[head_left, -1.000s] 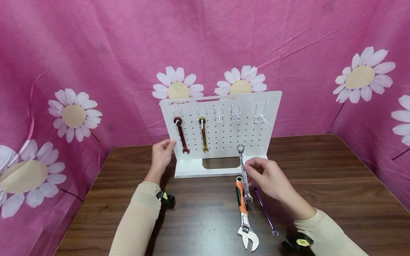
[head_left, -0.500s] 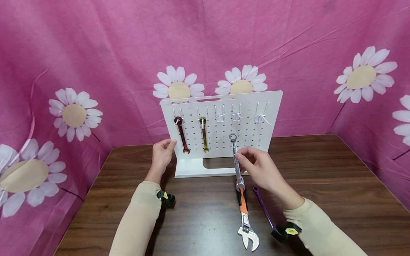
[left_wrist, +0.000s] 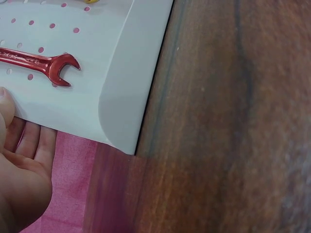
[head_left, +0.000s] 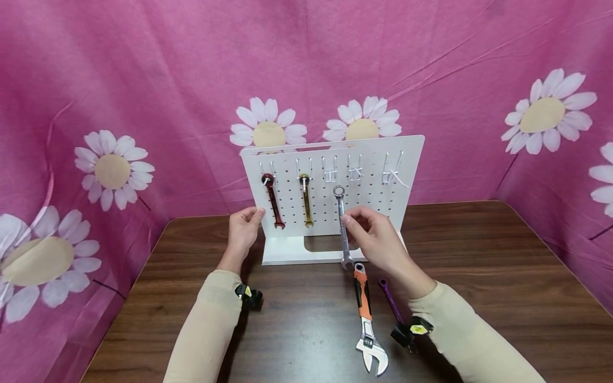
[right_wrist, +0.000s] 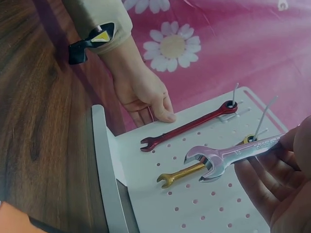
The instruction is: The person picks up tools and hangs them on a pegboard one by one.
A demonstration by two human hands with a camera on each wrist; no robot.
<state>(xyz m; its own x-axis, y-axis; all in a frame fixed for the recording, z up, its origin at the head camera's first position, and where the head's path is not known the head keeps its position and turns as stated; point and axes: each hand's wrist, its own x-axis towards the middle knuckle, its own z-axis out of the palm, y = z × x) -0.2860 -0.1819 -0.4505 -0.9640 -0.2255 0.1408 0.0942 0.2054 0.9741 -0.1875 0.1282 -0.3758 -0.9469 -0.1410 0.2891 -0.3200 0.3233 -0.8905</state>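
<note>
While the right hand [head_left: 375, 239] grips it, the silver wrench [head_left: 342, 226] stands upright, ring end up.

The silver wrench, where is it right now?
In the head view the silver wrench is pinched upright in the right hand, in front of the white pegboard, just right of the hanging gold wrench.

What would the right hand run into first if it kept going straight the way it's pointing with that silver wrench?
Most likely the white pegboard. The right hand holds the silver wrench upright just in front of it, ring end near an empty hook. Depth is unclear, so the hook might come first.
</note>
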